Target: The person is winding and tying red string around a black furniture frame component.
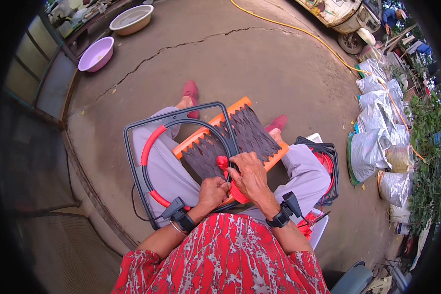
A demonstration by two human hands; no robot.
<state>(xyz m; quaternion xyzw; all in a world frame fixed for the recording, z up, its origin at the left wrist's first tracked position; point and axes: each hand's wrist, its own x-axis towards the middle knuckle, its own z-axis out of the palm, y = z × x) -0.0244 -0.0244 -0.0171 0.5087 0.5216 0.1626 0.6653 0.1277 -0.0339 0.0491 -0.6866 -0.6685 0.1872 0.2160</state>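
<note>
Across my lap lies a black plastic frame (126, 142) with a round black ring (183, 121) inside it. Red wrapping (153, 145) covers parts of the ring's left side. My left hand (212, 192) is closed in a pinch at the ring's lower right; what lies between its fingertips is partly hidden. Over the ring's right side, my right hand (251, 177) is curled, with red ribbon (238, 193) under its palm. A small red bunch (222, 162) sticks up just beyond the fingers. Beneath is an orange-edged panel (245, 101) with dark zigzag strips.
By my right knee stand more black frames (332, 188) with red wrapping, beside a white container (319, 230) of red material. Several filled sacks (372, 117) line the right. A yellow hose (299, 29) crosses the cracked concrete. Purple (96, 54) and pale basins (131, 20) sit far left.
</note>
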